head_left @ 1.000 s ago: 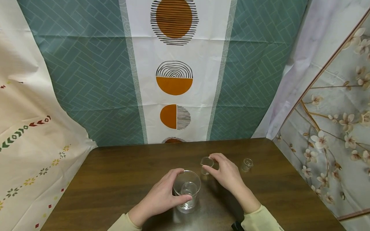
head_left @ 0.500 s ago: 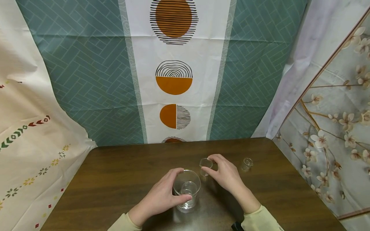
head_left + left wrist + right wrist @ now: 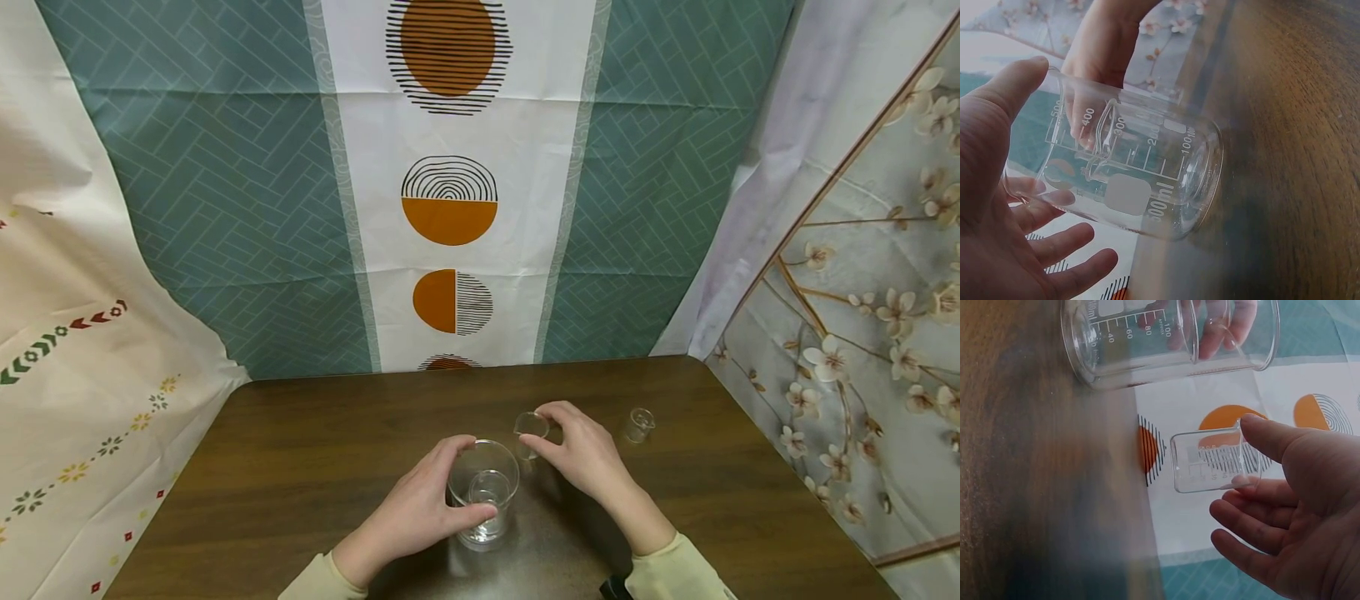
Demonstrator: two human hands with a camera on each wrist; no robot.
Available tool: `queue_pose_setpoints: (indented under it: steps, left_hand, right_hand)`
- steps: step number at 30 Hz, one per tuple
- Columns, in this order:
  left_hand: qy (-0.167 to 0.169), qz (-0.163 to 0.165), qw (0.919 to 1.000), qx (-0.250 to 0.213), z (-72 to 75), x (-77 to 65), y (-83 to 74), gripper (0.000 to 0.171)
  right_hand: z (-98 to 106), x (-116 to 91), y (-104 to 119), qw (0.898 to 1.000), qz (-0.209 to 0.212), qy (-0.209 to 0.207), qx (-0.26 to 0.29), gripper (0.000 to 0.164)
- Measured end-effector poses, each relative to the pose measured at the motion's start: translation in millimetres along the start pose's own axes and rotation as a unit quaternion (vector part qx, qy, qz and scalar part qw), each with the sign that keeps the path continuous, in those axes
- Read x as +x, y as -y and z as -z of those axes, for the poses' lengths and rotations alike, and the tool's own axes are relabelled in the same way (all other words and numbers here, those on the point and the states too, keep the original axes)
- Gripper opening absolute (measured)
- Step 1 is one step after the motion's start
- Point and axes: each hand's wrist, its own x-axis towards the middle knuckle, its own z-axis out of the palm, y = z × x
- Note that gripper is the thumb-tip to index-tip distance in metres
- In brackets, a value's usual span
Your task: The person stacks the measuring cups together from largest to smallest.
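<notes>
My left hand [image 3: 423, 512] grips the upper part of a large glass beaker [image 3: 483, 540] standing on the table, thumb on the near side and fingers behind. White markings up to 500 show on this beaker in the left wrist view. Nested inside is a smaller glass beaker [image 3: 491, 486], whose scale reads to 100 in the right wrist view. Just right of them, my right hand [image 3: 588, 450] pinches the rim of a small beaker [image 3: 1204, 459] between thumb and fingers. That beaker is upright, apart from the large one, and appears raised off the table.
A tiny glass beaker [image 3: 640, 427] stands on the dark wooden table [image 3: 337, 442], to the right of my right hand. Patterned cloths hang behind the table [image 3: 450, 308] and on both sides.
My right hand has shifted slightly left with the small beaker, closer to the large one. The left hand and the large beaker have stayed in place.
</notes>
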Motion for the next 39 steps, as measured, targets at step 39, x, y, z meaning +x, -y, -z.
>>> queue_pose_setpoints:
  steps: [39]
  left_hand:
    - [-0.003, -0.002, 1.0, -0.004, -1.0, 0.4, -0.1, 0.087]
  right_hand:
    - [17.0, -5.0, 19.5, 0.999, 0.022, -0.025, 0.032, 0.043]
